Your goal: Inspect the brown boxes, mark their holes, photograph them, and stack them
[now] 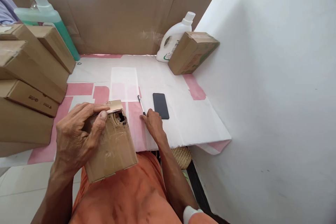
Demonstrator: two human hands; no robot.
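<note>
My left hand (81,133) grips a small cardboard box (112,150) at the table's near edge, above my lap. The thumb lies on the box's face and the fingers reach over its top. One upper corner of this box has a dark, ragged hole, and clear tape covers part of its side. On the table, my right hand (153,122) pinches the near, dark end of a slim white and black pen (141,105). Just beyond that hand lies a dark smartphone (161,105), apart from the pen.
Several cardboard boxes (31,108) are stacked at the left, before a bottle of green liquid (63,24). At the back right, a white jug (174,35) stands behind another cardboard box (193,52). A white sheet (124,80) lies on the table (194,122). A wall (275,94) borders the right.
</note>
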